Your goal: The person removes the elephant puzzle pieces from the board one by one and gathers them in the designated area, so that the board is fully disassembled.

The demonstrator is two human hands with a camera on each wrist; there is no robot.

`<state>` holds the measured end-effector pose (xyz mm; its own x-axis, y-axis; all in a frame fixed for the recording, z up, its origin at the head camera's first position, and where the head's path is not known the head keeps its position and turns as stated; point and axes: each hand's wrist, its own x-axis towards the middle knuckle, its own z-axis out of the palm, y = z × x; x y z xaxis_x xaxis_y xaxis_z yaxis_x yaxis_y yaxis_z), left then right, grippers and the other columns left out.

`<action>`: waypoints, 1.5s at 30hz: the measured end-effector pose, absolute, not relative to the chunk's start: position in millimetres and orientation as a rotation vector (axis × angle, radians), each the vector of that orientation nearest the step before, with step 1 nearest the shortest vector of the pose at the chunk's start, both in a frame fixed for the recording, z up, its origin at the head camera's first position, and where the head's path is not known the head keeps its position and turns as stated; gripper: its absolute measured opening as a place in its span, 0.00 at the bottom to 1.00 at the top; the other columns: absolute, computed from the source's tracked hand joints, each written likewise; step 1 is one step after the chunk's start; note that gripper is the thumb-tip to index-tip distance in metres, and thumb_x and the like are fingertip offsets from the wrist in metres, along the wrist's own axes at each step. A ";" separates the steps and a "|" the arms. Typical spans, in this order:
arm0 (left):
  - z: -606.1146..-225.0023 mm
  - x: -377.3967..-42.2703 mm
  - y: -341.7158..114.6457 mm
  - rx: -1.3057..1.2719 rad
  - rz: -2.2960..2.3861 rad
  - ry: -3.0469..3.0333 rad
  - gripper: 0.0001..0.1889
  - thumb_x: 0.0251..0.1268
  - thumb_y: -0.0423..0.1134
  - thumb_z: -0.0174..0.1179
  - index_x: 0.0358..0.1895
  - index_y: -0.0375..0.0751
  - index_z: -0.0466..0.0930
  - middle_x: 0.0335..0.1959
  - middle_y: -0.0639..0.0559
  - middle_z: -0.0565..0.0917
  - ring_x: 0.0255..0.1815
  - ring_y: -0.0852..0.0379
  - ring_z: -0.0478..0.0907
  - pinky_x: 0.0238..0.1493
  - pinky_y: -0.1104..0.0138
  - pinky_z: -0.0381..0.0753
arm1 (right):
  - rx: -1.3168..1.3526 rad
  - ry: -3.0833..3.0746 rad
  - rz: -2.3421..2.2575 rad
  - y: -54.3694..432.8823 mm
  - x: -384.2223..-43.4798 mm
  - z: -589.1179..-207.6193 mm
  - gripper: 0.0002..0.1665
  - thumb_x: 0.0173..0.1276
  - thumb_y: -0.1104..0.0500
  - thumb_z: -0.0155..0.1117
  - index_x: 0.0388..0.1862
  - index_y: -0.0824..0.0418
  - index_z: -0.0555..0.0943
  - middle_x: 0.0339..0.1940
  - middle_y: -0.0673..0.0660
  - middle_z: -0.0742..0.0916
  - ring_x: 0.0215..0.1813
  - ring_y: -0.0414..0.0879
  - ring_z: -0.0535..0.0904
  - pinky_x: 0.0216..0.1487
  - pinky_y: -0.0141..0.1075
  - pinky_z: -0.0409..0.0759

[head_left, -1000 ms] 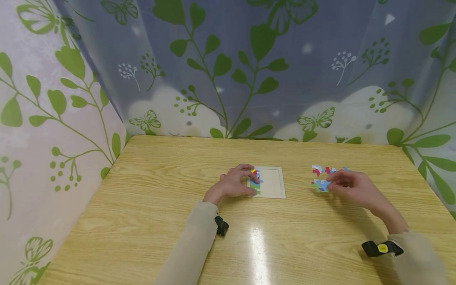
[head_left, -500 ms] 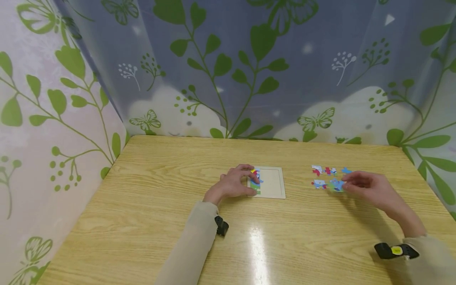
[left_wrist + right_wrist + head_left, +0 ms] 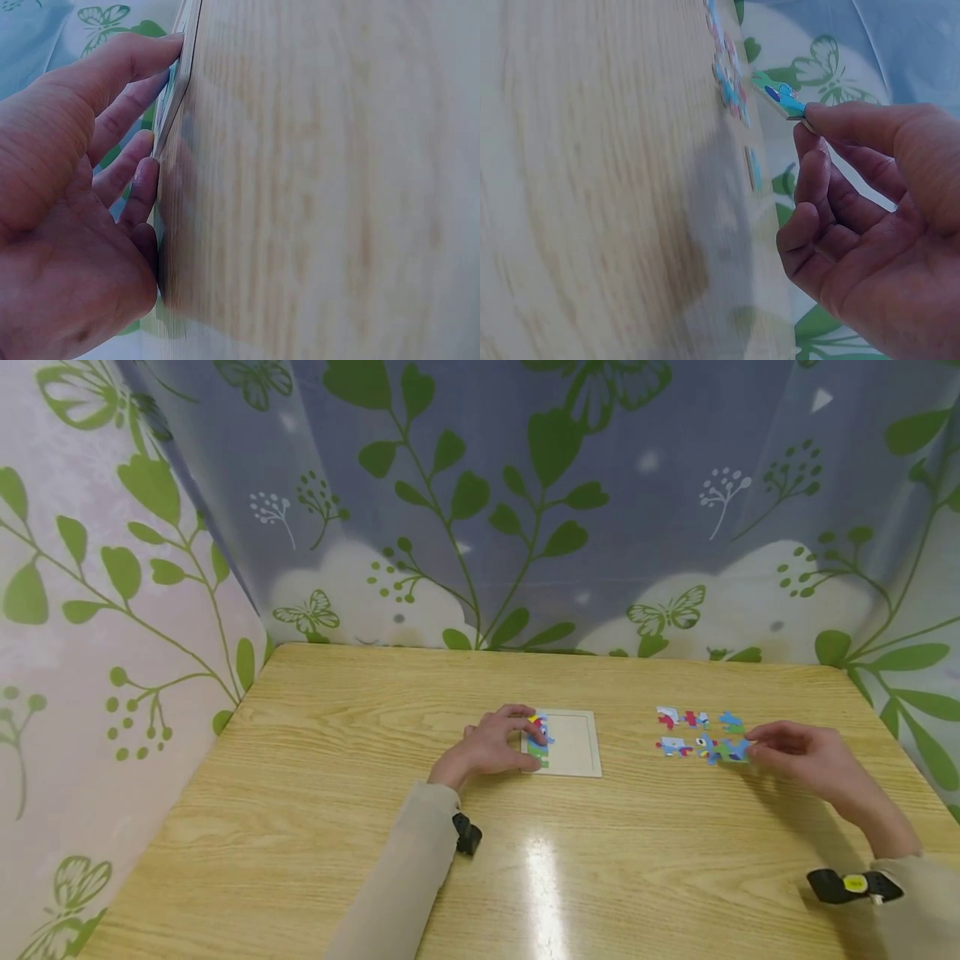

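Sleeves (image 3: 393, 877), beige, cover both my forearms, with a black band (image 3: 855, 885) at each wrist. My left hand (image 3: 487, 747) rests over the left side of the tray (image 3: 575, 743), thumb and fingers parted, curled round nothing. The tray lies flat on the table (image 3: 337, 718); fitted pieces (image 3: 536, 751), partly hidden by my fingers, occupy its left strip, with bare floor to their right. My right hand (image 3: 821, 764) is well apart from the tray, to its right; thumb and forefinger are closed in a pinch on one edge of a held piece (image 3: 778, 93), green and blue with a dark blue patch. By the right wrist view, it is tilted and raised off the table. Near it, loose pieces (image 3: 673, 747) lie in two rough rows, one printed with an eye. Beyond the table's far edge stands a backdrop (image 3: 480, 510) of leaves and butterflies.
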<state>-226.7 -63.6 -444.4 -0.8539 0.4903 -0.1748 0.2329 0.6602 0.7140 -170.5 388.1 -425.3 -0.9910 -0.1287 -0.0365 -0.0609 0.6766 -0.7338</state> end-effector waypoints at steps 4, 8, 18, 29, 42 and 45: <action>-444.7 -227.0 -63.8 0.574 1.016 2.527 0.09 0.64 0.45 0.70 0.46 0.57 0.86 0.79 0.59 0.64 0.80 0.39 0.56 0.73 0.34 0.47 | -0.135 2.790 -1.217 394.5 -173.0 -429.3 0.20 0.76 0.52 0.64 0.57 0.66 0.80 0.37 0.32 0.87 0.39 0.29 0.82 0.37 0.30 0.79; -443.8 -226.8 -64.2 0.577 1.021 2.526 0.09 0.64 0.45 0.70 0.46 0.57 0.86 0.79 0.59 0.64 0.80 0.39 0.56 0.73 0.34 0.48 | -0.113 2.791 -1.204 398.1 -175.4 -432.0 0.21 0.76 0.52 0.64 0.56 0.67 0.80 0.35 0.32 0.87 0.38 0.30 0.82 0.36 0.29 0.78; -443.9 -226.2 -64.7 0.574 1.030 2.528 0.09 0.63 0.45 0.71 0.46 0.58 0.86 0.79 0.60 0.64 0.80 0.40 0.56 0.74 0.34 0.46 | -0.104 2.806 -1.109 402.6 -182.9 -436.2 0.22 0.78 0.54 0.61 0.59 0.71 0.79 0.36 0.33 0.86 0.37 0.28 0.80 0.34 0.30 0.75; -443.1 -226.2 -64.5 0.571 1.035 2.526 0.09 0.63 0.45 0.71 0.46 0.57 0.86 0.79 0.59 0.64 0.80 0.40 0.56 0.74 0.33 0.46 | -0.119 2.864 -0.942 400.5 -191.8 -436.9 0.22 0.78 0.51 0.61 0.57 0.68 0.82 0.38 0.45 0.88 0.34 0.28 0.76 0.31 0.31 0.74; -442.5 -225.5 -63.4 0.576 1.012 2.532 0.09 0.64 0.44 0.71 0.47 0.57 0.86 0.79 0.59 0.64 0.81 0.39 0.56 0.74 0.33 0.46 | -0.085 2.866 -0.934 400.6 -192.3 -436.9 0.24 0.77 0.49 0.62 0.57 0.69 0.81 0.42 0.53 0.88 0.35 0.26 0.76 0.31 0.32 0.76; -442.9 -225.2 -63.9 0.579 1.018 2.530 0.10 0.64 0.44 0.71 0.47 0.56 0.86 0.79 0.59 0.64 0.80 0.39 0.56 0.73 0.33 0.46 | -0.079 2.879 -0.925 399.6 -192.2 -437.7 0.25 0.77 0.48 0.62 0.57 0.69 0.81 0.42 0.55 0.89 0.35 0.26 0.75 0.31 0.31 0.76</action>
<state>-225.2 -63.9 -442.9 -0.8546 0.4916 -0.1674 0.2388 0.6583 0.7139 -192.2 399.6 -437.7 -0.9918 -0.0852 -0.0951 -0.0139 0.8123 -0.5831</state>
